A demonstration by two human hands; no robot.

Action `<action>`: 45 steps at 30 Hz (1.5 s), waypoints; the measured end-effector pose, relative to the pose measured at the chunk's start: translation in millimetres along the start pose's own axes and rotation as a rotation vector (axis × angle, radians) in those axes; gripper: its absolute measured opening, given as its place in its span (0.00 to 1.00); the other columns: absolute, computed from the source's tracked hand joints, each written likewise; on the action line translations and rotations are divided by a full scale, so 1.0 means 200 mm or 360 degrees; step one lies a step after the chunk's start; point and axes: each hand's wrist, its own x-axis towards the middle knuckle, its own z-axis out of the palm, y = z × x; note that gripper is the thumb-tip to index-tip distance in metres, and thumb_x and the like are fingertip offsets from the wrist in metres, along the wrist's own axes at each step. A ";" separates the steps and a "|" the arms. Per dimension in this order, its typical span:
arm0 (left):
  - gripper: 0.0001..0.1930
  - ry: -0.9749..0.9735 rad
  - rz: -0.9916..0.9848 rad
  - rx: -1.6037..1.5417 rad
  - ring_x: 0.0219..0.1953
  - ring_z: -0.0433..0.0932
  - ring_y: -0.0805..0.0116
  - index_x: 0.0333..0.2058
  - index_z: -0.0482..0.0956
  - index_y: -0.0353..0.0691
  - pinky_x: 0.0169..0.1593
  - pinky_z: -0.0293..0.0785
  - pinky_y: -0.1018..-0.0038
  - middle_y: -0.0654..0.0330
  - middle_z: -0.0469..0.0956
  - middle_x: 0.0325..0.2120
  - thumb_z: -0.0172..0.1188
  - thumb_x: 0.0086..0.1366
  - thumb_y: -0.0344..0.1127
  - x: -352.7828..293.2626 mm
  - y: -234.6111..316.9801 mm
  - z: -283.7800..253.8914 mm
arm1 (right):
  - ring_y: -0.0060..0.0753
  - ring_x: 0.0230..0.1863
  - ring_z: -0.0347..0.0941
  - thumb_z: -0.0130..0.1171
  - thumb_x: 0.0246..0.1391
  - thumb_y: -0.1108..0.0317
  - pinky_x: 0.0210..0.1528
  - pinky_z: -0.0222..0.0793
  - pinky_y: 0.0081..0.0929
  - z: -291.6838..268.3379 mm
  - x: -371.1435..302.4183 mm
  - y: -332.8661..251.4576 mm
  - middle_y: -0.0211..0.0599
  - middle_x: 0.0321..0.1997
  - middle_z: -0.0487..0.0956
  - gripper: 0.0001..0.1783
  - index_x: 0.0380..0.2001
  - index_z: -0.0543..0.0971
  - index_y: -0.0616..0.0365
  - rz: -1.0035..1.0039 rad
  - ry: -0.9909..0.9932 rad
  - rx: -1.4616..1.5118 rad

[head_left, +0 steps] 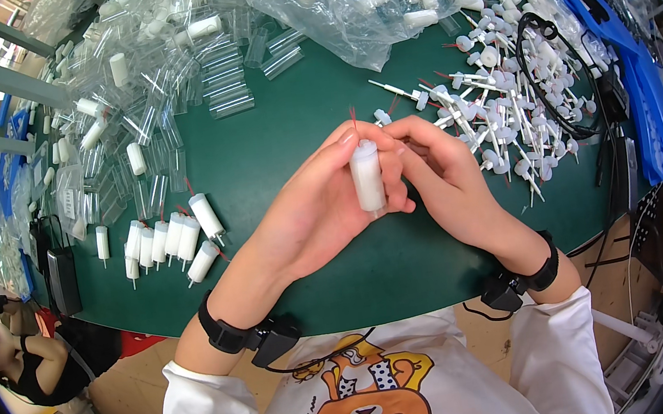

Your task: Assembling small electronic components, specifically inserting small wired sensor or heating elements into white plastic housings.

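While pinched upright between both, white tube (pixel 367 176) in closed left hand (pixel 317 213) and right hand (pixel 435 171)

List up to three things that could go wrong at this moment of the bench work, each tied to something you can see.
1. The white tube is pinched only between the left hand and right hand; it could slip onto the green table.
2. The thin red tip poking out above the fingers might bend.
3. The finished row of tubes lies near the left forearm; a nudge could roll them away.
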 end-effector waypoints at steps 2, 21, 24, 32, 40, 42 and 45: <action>0.15 -0.0065 -0.0087 -0.0116 0.24 0.66 0.73 0.42 0.68 0.41 0.30 0.65 0.74 0.64 0.66 0.24 0.41 0.69 0.46 0.00 0.02 -0.02 | 0.21 0.34 0.73 0.46 0.61 0.71 0.40 0.68 0.20 0.00 0.01 0.04 0.33 0.31 0.77 0.08 0.38 0.72 0.64 -0.0196 0.0049 -0.0100; 0.06 -0.0187 -0.0217 -0.0261 0.10 0.52 0.82 0.39 0.66 0.43 0.15 0.52 0.83 0.71 0.56 0.12 0.41 0.66 0.34 -0.01 0.03 -0.12 | 0.22 0.32 0.73 0.50 0.60 0.71 0.37 0.68 0.20 0.00 0.02 0.07 0.34 0.30 0.76 0.08 0.39 0.73 0.64 -0.0312 0.0030 -0.0228; 0.12 -0.0203 -0.0197 -0.0328 0.11 0.53 0.80 0.39 0.66 0.41 0.16 0.53 0.82 0.69 0.57 0.13 0.39 0.68 0.43 0.00 0.02 -0.11 | 0.21 0.32 0.72 0.50 0.59 0.71 0.38 0.68 0.20 0.00 0.02 0.07 0.34 0.30 0.76 0.08 0.38 0.73 0.64 -0.0328 0.0041 -0.0205; 0.27 -0.0277 -0.0242 -0.0382 0.14 0.57 0.77 0.39 0.68 0.37 0.20 0.57 0.80 0.67 0.59 0.16 0.35 0.66 0.58 0.00 0.03 -0.09 | 0.21 0.33 0.72 0.49 0.59 0.72 0.39 0.68 0.20 0.01 0.02 0.07 0.34 0.31 0.76 0.07 0.38 0.73 0.64 -0.0313 0.0045 -0.0208; 0.21 -0.0055 -0.0093 -0.0034 0.23 0.66 0.71 0.43 0.68 0.34 0.30 0.64 0.76 0.60 0.68 0.27 0.41 0.66 0.47 -0.01 0.02 0.02 | 0.21 0.33 0.73 0.48 0.59 0.73 0.38 0.68 0.20 -0.01 0.01 0.05 0.34 0.30 0.76 0.08 0.39 0.73 0.64 -0.0122 0.0032 -0.0034; 0.16 -0.0121 -0.0039 -0.0034 0.23 0.67 0.70 0.43 0.66 0.37 0.29 0.64 0.76 0.59 0.69 0.30 0.45 0.66 0.44 -0.01 0.01 0.00 | 0.22 0.32 0.72 0.48 0.59 0.73 0.38 0.68 0.20 0.00 0.01 0.04 0.34 0.30 0.76 0.08 0.38 0.73 0.64 -0.0123 0.0049 -0.0053; 0.09 -0.0477 -0.0032 -0.0132 0.26 0.73 0.69 0.42 0.65 0.44 0.31 0.69 0.75 0.55 0.74 0.32 0.51 0.65 0.35 -0.01 0.00 -0.05 | 0.22 0.32 0.72 0.48 0.59 0.72 0.38 0.68 0.20 0.01 0.01 0.06 0.34 0.30 0.76 0.08 0.38 0.73 0.64 -0.0192 0.0071 -0.0079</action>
